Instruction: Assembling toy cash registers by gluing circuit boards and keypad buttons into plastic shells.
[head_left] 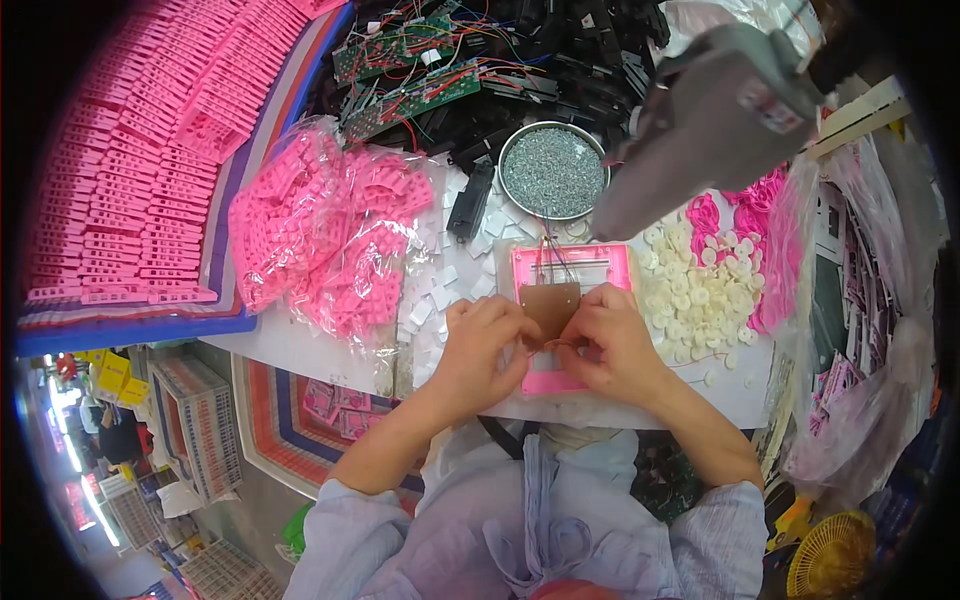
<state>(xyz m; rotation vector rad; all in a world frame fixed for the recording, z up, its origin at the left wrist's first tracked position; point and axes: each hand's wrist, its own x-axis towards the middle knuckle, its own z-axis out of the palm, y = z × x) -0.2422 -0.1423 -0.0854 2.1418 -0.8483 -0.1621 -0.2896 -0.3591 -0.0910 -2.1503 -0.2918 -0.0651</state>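
Left hand (490,345) and right hand (615,345) are apparently pinching a thin strand (547,345) beside the brown board (549,306), over the pink frame (625,265), seemingly adjusting it; the next move is probably demanding steadiness.

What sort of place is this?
Most likely an electronics assembly workshop: there are wired green circuit boards, rows of similar pink plastic parts, and a round dish of tiny grey pieces.

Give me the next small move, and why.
Probably settle the brown board into the pink frame: it overlaps the frame in view, and the left hand and right hand are at its near edge. Whether it is seated is unclear.
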